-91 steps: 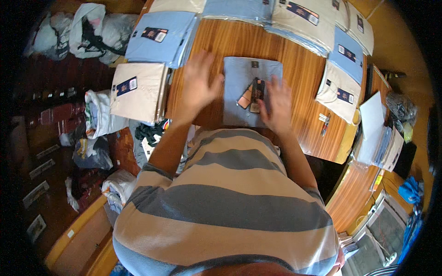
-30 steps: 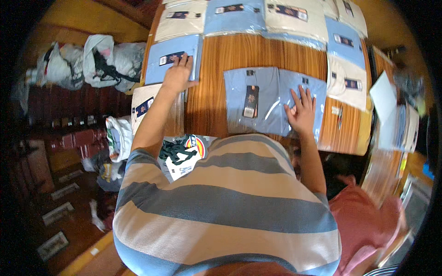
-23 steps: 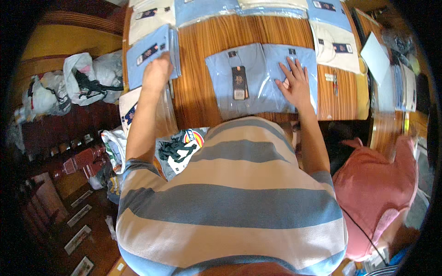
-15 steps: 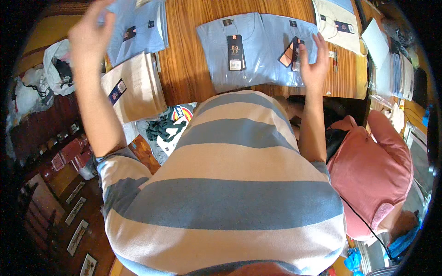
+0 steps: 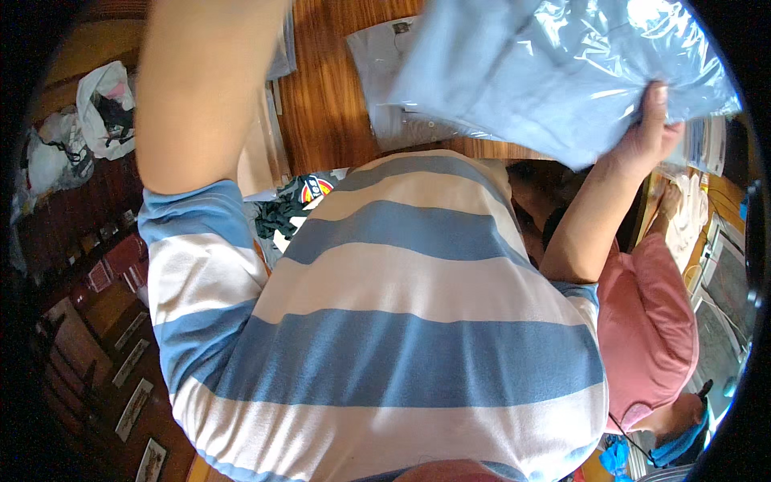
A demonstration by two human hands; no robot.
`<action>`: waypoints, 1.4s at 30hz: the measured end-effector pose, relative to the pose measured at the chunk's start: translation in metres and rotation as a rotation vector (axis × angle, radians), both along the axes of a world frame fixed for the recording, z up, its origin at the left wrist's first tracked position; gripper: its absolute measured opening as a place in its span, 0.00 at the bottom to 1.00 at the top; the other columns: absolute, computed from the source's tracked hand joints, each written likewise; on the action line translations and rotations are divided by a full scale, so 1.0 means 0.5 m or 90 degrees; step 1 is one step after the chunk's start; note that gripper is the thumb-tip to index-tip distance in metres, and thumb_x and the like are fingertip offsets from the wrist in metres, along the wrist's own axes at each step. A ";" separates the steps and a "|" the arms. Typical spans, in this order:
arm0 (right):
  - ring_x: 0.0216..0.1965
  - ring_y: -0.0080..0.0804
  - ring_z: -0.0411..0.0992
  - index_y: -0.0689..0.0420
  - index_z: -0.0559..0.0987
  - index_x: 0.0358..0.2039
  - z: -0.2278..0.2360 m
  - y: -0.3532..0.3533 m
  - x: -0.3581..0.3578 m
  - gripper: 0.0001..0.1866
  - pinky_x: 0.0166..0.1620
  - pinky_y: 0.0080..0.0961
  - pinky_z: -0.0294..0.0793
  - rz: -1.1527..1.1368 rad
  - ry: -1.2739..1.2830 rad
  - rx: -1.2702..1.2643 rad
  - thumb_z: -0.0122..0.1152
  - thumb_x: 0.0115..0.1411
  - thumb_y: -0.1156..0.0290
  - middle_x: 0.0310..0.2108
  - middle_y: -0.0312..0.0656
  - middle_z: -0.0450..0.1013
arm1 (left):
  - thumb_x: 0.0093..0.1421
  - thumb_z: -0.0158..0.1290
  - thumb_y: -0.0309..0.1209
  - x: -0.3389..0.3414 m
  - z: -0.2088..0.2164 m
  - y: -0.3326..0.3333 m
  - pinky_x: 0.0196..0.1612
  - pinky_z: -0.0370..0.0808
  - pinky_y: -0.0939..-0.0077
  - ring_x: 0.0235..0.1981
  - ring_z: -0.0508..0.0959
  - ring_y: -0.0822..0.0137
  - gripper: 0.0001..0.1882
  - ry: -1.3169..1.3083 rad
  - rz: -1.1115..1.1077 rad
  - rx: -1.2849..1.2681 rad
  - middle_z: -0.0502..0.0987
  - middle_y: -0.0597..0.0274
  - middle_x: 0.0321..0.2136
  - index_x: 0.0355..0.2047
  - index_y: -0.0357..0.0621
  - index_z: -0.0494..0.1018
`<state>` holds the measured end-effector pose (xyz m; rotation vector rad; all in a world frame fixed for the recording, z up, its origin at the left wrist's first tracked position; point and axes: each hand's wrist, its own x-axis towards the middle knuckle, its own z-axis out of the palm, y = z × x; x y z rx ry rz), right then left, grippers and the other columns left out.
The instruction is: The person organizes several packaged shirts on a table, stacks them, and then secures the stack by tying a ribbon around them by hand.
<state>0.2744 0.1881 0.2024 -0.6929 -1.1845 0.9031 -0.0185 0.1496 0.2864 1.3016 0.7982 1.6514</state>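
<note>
A light blue folded garment in a shiny clear plastic bag point(image 5: 514, 88) is raised above the table at the upper right, tilted toward me. My right hand point(image 5: 649, 146) is closed on its near right edge, thumb on top and fingers underneath. Beneath it, another bagged blue-grey garment point(image 5: 376, 84) lies flat on the wooden table point(image 5: 321, 112), partly covered. My left forearm reaches up past the top edge of the picture, so the left hand is out of sight. Whether that hand touches the raised bag is hidden.
Beige folded garments point(image 5: 259, 157) sit at the table's left, partly behind my left arm. A person in a pink top point(image 5: 650, 321) is close on my right. More folded garments point(image 5: 707, 145) are stacked beyond them. White plastic bags point(image 5: 104, 112) lie far left.
A bagged blue garment is now up off the table in my right hand, which has moved right and closed. My left arm has swung inward and upward, its hand leaving view.
</note>
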 end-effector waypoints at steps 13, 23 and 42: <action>0.57 0.38 0.72 0.62 0.76 0.56 0.065 0.070 -0.047 0.28 0.60 0.34 0.68 0.174 -0.426 0.361 0.75 0.56 0.72 0.57 0.50 0.73 | 0.69 0.51 0.36 0.170 -0.134 0.116 0.52 0.76 0.68 0.47 0.80 0.59 0.21 -0.302 -0.087 -0.033 0.81 0.52 0.47 0.56 0.35 0.72; 0.40 0.23 0.79 0.64 0.79 0.51 0.055 0.161 0.121 0.21 0.45 0.23 0.78 0.270 -0.082 -0.078 0.74 0.59 0.71 0.41 0.40 0.82 | 0.71 0.52 0.43 0.181 -0.101 0.108 0.59 0.73 0.65 0.53 0.79 0.60 0.27 -0.346 -0.073 -0.073 0.79 0.53 0.53 0.60 0.35 0.70; 0.21 0.22 0.71 0.63 0.85 0.34 -0.309 0.092 0.176 0.31 0.27 0.23 0.69 0.140 -0.658 -0.340 0.74 0.55 0.42 0.20 0.38 0.77 | 0.66 0.57 0.52 0.046 -0.572 -0.176 0.71 0.50 0.37 0.73 0.53 0.37 0.35 0.945 0.286 -0.183 0.53 0.48 0.75 0.71 0.62 0.64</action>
